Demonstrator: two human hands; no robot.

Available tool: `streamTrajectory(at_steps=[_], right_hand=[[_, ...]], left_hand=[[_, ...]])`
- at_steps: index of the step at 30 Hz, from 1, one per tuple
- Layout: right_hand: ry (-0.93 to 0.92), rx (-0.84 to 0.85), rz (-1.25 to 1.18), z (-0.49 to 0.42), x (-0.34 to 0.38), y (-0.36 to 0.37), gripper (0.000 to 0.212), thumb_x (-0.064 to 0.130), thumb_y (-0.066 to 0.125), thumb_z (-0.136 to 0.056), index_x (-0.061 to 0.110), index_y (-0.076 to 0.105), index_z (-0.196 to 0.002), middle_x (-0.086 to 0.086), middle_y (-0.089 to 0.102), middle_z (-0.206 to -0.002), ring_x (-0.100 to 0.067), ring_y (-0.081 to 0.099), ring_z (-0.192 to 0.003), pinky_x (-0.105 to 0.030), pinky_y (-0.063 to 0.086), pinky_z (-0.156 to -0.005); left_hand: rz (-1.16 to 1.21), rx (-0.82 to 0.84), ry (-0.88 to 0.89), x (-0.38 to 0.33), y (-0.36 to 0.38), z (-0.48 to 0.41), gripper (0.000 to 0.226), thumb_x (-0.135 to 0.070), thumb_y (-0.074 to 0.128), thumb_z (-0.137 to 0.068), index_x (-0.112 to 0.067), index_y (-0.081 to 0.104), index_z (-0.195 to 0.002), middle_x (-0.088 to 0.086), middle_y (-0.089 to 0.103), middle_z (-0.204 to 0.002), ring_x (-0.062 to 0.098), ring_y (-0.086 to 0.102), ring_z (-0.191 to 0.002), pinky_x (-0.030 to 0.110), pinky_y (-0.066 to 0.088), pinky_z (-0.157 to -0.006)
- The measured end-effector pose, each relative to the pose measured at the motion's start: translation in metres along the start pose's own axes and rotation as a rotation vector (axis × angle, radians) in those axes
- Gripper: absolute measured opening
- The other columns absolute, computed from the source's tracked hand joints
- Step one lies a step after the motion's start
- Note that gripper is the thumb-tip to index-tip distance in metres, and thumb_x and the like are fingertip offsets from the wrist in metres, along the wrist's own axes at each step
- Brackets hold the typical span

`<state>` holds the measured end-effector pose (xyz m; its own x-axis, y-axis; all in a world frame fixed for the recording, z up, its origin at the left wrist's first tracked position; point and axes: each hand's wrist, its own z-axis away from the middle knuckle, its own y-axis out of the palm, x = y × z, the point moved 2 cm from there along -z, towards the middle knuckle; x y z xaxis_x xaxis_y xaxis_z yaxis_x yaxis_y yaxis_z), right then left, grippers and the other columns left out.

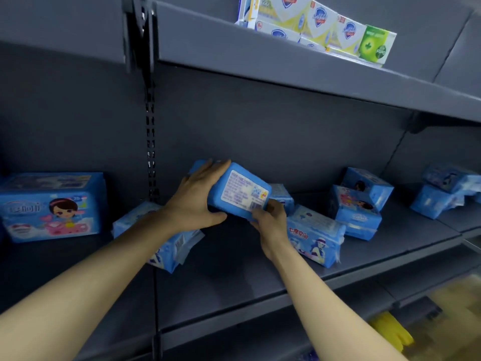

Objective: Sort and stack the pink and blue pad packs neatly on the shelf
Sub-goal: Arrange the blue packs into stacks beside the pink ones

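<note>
blue pack point(226, 178) shows barcode label point(244, 192); safeguard soaps point(283, 11) above.

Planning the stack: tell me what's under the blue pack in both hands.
Below the blue plastic pad pack, only dark grey metal shelf shows. Left hand and right hand hide its lower edge.

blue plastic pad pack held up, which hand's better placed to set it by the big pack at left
Left. The left hand wraps the blue plastic pad pack, fingers over its top, thumb beneath, on the side nearer the big blue cartoon-girl pack; the right hand only pinches its lower corner.
</note>
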<state>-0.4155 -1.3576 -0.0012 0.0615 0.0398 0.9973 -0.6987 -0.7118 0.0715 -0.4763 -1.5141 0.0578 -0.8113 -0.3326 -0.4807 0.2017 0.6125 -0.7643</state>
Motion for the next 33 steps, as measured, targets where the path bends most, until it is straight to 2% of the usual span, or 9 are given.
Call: streamTrajectory(at_steps=[3, 7, 10, 15, 18, 22, 24, 27, 33], right_hand=[[0.050, 0.007, -0.098, 0.006, 0.007, -0.005, 0.024, -0.001, 0.046, -0.091, 0.010, 0.048, -0.112, -0.001, 0.056, -0.097, -0.014, 0.054, -0.088, -0.025, 0.045, -0.071], [0.056, 0.009, -0.146, 0.010, 0.016, -0.011, 0.021, 0.002, 0.044, -0.090, 0.010, 0.052, -0.107, -0.002, 0.057, -0.093, -0.014, 0.053, -0.083, -0.025, 0.041, -0.067], [0.029, -0.009, -0.166, 0.015, 0.024, -0.013, 0.021, 0.004, 0.047, -0.091, 0.009, 0.055, -0.110, -0.004, 0.059, -0.096, -0.018, 0.053, -0.087, -0.025, 0.040, -0.066], [-0.101, 0.009, -0.080, 0.023, 0.039, -0.014, 0.014, 0.012, 0.050, -0.095, 0.017, 0.054, -0.083, 0.003, 0.054, -0.075, -0.011, 0.046, -0.065, -0.022, 0.037, -0.061], [-0.146, 0.071, 0.005, 0.029, 0.047, -0.013, 0.003, 0.015, 0.053, -0.095, 0.013, 0.055, -0.095, 0.001, 0.061, -0.084, -0.012, 0.057, -0.075, -0.021, 0.046, -0.066], [-0.246, 0.143, 0.164, 0.036, 0.054, -0.009, 0.036, 0.009, 0.066, -0.086, 0.016, 0.050, -0.117, -0.006, 0.061, -0.111, -0.022, 0.060, -0.104, -0.035, 0.050, -0.093], [-0.262, 0.181, 0.269, 0.042, 0.058, -0.004, 0.051, 0.014, 0.073, -0.080, 0.021, 0.047, -0.123, -0.001, 0.059, -0.114, -0.014, 0.059, -0.105, -0.034, 0.052, -0.091], [-0.338, 0.171, 0.482, 0.046, 0.065, 0.004, 0.063, 0.024, 0.074, -0.077, 0.022, 0.044, -0.131, -0.004, 0.051, -0.128, -0.019, 0.054, -0.117, -0.039, 0.050, -0.095], [-0.437, 0.284, 0.803, 0.067, 0.081, 0.020, 0.079, 0.022, 0.080, -0.070, 0.023, 0.040, -0.138, -0.004, 0.031, -0.134, -0.020, 0.049, -0.118, -0.034, 0.043, -0.101]], left_hand=[[-0.183, 0.010, 0.102, -0.011, -0.005, 0.001, 0.101, -0.023, 0.072, -0.078, -0.028, -0.004, -0.143, -0.022, 0.003, -0.147, 0.001, -0.008, -0.136, 0.035, 0.008, -0.111], [-0.256, -0.062, 0.113, -0.022, -0.010, 0.001, 0.099, -0.029, 0.074, -0.076, -0.024, 0.007, -0.149, -0.009, 0.015, -0.155, 0.018, 0.015, -0.142, 0.035, 0.015, -0.111], [-0.128, -0.124, 0.033, -0.022, -0.017, 0.003, 0.098, -0.025, 0.078, -0.071, -0.019, 0.018, -0.149, -0.004, 0.023, -0.152, 0.019, 0.027, -0.138, 0.030, 0.023, -0.111], [0.085, -0.215, -0.178, -0.018, -0.030, 0.011, 0.093, -0.029, 0.082, -0.066, -0.017, 0.034, -0.144, 0.001, 0.049, -0.136, 0.018, 0.048, -0.125, 0.024, 0.038, -0.099], [0.288, -0.239, -0.289, -0.014, -0.038, 0.016, 0.080, -0.019, 0.082, -0.068, -0.020, 0.043, -0.138, -0.007, 0.061, -0.114, 0.009, 0.058, -0.102, 0.020, 0.041, -0.084], [0.521, -0.249, -0.381, -0.006, -0.043, 0.021, 0.070, -0.014, 0.082, -0.069, -0.022, 0.047, -0.129, -0.003, 0.065, -0.105, 0.010, 0.064, -0.089, 0.029, 0.050, -0.080], [0.586, -0.249, -0.408, -0.004, -0.044, 0.024, 0.062, -0.012, 0.081, -0.069, -0.023, 0.048, -0.121, -0.005, 0.064, -0.099, 0.009, 0.063, -0.084, 0.029, 0.051, -0.075], [0.616, -0.285, -0.428, -0.002, -0.042, 0.031, 0.059, -0.011, 0.082, -0.068, -0.019, 0.049, -0.117, -0.003, 0.063, -0.102, 0.012, 0.064, -0.087, 0.031, 0.052, -0.076], [0.660, -0.323, -0.467, 0.005, -0.041, 0.047, 0.057, -0.010, 0.081, -0.069, -0.018, 0.050, -0.116, -0.003, 0.064, -0.100, 0.012, 0.065, -0.087, 0.029, 0.054, -0.072]])
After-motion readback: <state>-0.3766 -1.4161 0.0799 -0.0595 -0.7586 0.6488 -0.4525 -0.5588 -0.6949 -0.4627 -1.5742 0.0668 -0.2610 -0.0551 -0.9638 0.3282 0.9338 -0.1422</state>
